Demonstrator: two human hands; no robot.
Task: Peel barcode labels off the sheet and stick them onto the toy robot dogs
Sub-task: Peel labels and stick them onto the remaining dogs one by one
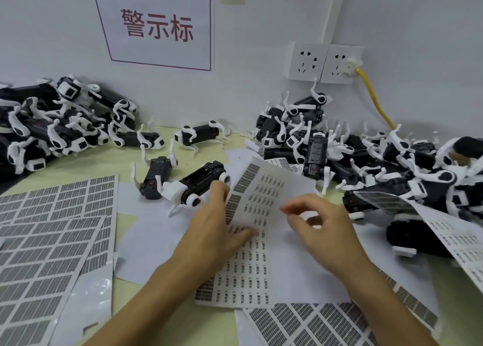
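Observation:
A label sheet with small barcode labels lies bent upward in the middle of the table. My left hand holds its left edge, thumb on top of the sheet and fingers behind it. My right hand hovers over the sheet's right part with fingers curled and thumb near forefinger; whether a label is between them I cannot tell. A black-and-white toy robot dog lies on its back just beyond my left hand. Another dog lies to its left.
Piles of toy dogs fill the back left and the right. Full barcode sheets cover the left of the table, more sheets lie at the front. Wall sockets with a yellow cable are behind.

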